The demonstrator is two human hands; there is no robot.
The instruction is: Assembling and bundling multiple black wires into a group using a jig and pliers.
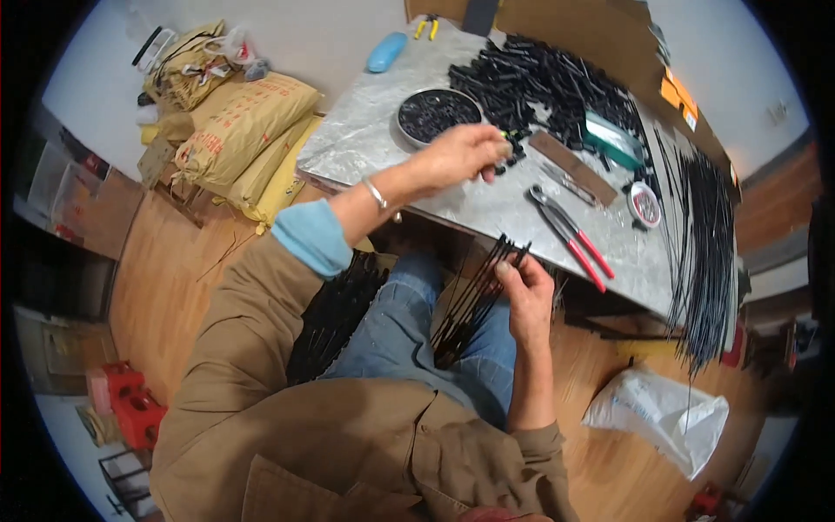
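My left hand (465, 159), with a bracelet at the wrist, is stretched over the worktable (348, 130). Its fingers are pinched together beside the near edge of a heap of black parts (548, 83); whatever they hold is too small to make out. A round tin (439, 114) of small black pieces stands just beyond that hand. Above my lap, my right hand (526, 291) is closed on a bunch of thin black cables (474, 304) with small black ends pointing up. More black cables (335, 317) lie by my left thigh.
Red-handled pliers (574, 235) lie near the front edge, beside tweezers (570, 183) on a brown strip (587, 172). A small white cup (644, 205) and a teal box (612, 139) stand farther right. Long black cables (704, 252) hang over the right edge. Sacks (252, 130) are stacked left.
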